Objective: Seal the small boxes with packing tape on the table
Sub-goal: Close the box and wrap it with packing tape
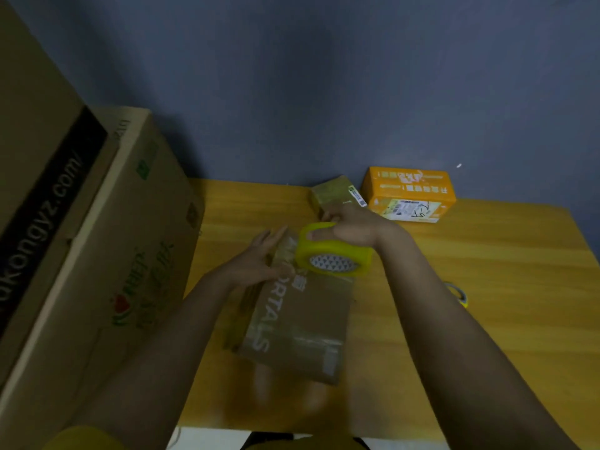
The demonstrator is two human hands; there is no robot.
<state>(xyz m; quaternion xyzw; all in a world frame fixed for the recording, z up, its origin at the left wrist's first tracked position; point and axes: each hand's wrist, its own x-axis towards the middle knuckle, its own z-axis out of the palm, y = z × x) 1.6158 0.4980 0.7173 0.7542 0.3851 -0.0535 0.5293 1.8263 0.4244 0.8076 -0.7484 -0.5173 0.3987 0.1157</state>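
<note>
Box (302, 323) mid-table (487, 287), tape roll (334, 251) at its far end.
Right hand (354, 228) grips the roll, fingers curled through its core; left hand (256, 261) lies flat, fingers straight, on the box's far left edge just beside the roll. Orange box (409, 193) sits near the table's far edge.

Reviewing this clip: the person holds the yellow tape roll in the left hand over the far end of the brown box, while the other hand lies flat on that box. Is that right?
Not quite. The head view shows the yellow tape roll gripped by the right hand, not the left. It is the left hand that lies flat, fingers straight, on the brown box. The rest stands: the roll is over the box's far end.
</note>
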